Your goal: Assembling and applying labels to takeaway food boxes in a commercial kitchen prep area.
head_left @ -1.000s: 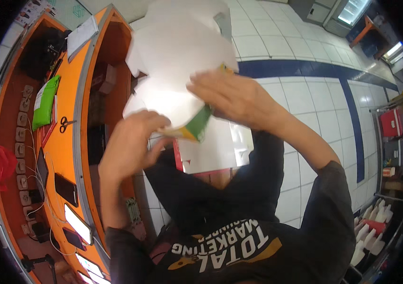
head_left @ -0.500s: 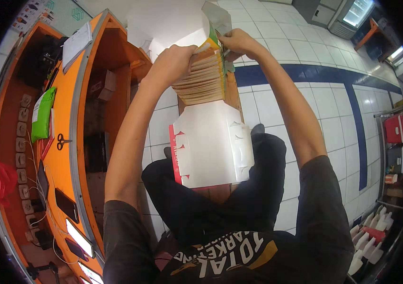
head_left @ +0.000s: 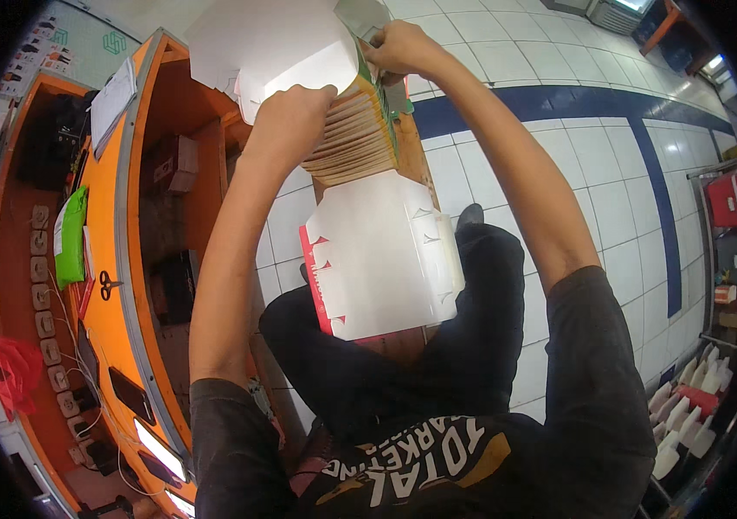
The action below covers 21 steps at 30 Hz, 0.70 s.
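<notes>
A stack of flat cardboard box blanks, brown at the edges, lies on a wooden bench ahead of me. At its far end are white carton pieces with raised panels. My left hand is closed at the stack's upper left, fingertips over the edge of a carton blank. Across from it, my right hand pinches the far right edge, by green and yellow printed sides. Its fingertips are partly hidden. Nearer, between my legs, one white box blank with slotted side flaps and a red edge lies flat.
Left of me stands an orange counter with a phone, scissors, a green packet and cables. White tiled floor with a blue stripe spreads to the right. A rack holding a red box stands at far right.
The view has shifted slightly, and the scene sits a little differently in it. Both hands remain at the far end of the stack, and more of the white carton panels shows there.
</notes>
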{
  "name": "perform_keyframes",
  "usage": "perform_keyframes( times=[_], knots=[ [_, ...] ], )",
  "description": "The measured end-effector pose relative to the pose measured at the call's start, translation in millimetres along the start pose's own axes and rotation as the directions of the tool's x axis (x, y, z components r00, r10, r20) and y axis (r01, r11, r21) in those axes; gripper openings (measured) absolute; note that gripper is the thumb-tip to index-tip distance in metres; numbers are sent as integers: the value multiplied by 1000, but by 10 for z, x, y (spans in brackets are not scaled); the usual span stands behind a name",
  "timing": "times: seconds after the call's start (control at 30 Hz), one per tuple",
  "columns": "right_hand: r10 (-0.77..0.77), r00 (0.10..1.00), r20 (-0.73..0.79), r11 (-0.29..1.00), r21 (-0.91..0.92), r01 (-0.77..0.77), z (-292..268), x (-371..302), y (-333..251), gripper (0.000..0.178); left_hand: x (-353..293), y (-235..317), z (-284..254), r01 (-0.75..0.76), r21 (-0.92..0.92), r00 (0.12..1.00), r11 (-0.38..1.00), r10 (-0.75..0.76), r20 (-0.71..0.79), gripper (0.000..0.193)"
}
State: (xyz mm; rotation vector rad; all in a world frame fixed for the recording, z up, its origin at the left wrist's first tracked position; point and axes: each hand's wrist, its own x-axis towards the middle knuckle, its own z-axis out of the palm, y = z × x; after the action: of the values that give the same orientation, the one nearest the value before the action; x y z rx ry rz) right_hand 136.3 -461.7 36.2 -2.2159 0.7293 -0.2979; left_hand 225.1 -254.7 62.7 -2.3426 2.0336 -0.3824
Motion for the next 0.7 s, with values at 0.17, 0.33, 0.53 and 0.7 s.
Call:
perform_keyframes(
  times=[0.17,0.33,0.53,0.7],
  knots=[
    [-9,976,-216,990,-139,-22,143,175,4,33,52,-59,-18,6,8,997,1000,-6,82,24],
    [20,976,-218,974,-217,-69,180,211,23,31,132,-121,-77,-17,36,990,999,12,141,20],
    [82,996,-23,987,138,-78,111,117,-91,26,151,-141,-22,6,30,991,1000,-9,130,21],
    [-11,991,-135,1000,-18,8,193,137,-21,56,109,-148,55,30,-173,988,984,-2,155,25]
  ],
)
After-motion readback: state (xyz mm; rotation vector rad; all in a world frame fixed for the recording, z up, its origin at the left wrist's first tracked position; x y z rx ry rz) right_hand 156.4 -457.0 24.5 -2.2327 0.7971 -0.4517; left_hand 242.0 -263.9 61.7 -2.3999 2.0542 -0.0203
